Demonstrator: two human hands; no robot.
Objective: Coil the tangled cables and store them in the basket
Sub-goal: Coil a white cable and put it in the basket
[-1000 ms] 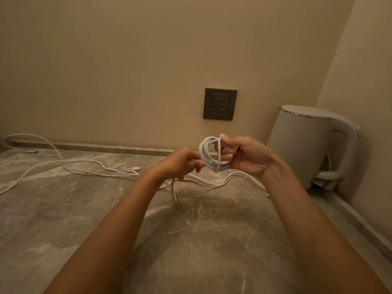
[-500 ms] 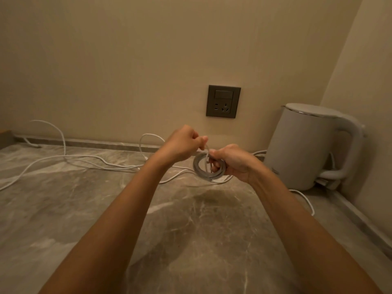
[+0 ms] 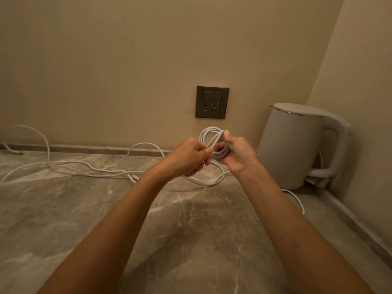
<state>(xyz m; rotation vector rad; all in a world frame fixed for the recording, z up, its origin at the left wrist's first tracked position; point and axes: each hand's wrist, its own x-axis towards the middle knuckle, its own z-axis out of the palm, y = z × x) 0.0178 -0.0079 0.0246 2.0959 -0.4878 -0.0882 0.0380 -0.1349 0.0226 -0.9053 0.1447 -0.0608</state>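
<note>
Cable mid-coil, basket not in view.
Slack trails from the worktop's back-left edge; left hand grip pinches the feed strand for tension; right hand grip curls round the coil, held up near the back edge, so loops stay stacked.

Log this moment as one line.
step: coiling | right hand: holds coil | left hand: pinches cable | slack: loose on counter | basket: not in view
</note>
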